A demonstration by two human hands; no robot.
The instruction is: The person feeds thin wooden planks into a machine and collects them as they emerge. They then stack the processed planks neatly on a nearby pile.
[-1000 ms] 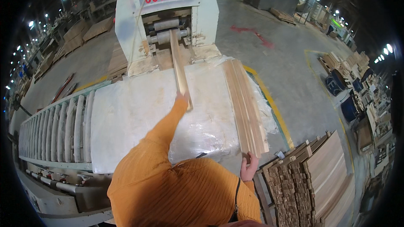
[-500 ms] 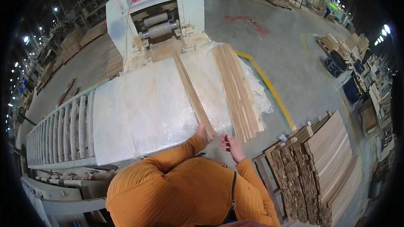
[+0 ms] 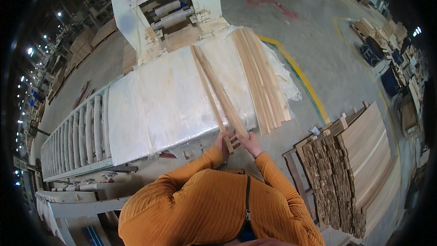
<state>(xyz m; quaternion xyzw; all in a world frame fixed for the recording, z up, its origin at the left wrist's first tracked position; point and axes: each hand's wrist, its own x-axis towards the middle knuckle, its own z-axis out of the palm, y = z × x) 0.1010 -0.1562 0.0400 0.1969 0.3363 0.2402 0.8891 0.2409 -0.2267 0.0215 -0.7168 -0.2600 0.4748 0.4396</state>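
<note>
Two long wooden strips reach from my hands up the plastic-covered table (image 3: 154, 105) towards the machine. My left hand (image 3: 222, 143) is closed round the near end of the narrower left strip (image 3: 208, 93). My right hand (image 3: 251, 145) grips the near end of the right strip (image 3: 221, 90), with fingers under it. The strips lie close together at their far ends and spread slightly apart towards me. Just to the right, several more wooden strips (image 3: 260, 82) lie side by side on the table, their near ends overhanging its edge.
Ahead stands a white machine (image 3: 207, 0) with metal rollers (image 3: 173, 19) in its opening. A roller conveyor (image 3: 75, 136) adjoins the table on the left. At my right is a tall stack of wooden panels (image 3: 364, 155). A yellow floor line (image 3: 300, 73) runs beyond the table.
One strip showed before; now two show, with their near ends apart. My right hand, free before, has taken hold of the right one. The view has shifted slightly.
</note>
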